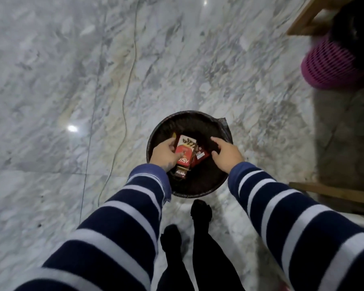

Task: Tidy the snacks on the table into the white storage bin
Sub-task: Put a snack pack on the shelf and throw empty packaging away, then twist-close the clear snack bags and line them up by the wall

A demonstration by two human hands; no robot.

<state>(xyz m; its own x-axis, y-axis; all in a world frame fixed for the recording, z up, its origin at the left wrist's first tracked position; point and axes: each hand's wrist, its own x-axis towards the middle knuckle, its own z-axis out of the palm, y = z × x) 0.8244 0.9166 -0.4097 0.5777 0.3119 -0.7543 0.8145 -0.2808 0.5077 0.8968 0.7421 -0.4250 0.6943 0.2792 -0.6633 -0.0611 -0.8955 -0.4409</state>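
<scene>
Your left hand (165,153) grips a red snack box (184,155) inside the dark bin (198,185); your right hand (226,153) hovers loosely spread beside it

Round dark plastic bin (189,122) on grey-veined marble floor (51,80), directly before person's black-clad feet (200,208). In bin: red-and-cream snack box (184,151) at centre, small red packet (201,157) just right of it, dark snack pack (180,174) nearer person, partly under box. Left hand (165,153) over bin's left side, touching box; right hand (226,153) over right side. Thin cable (125,91) on floor, left of bin. Magenta perforated plastic basket (328,66) far right, behind bin, beneath wooden furniture (303,17).
</scene>
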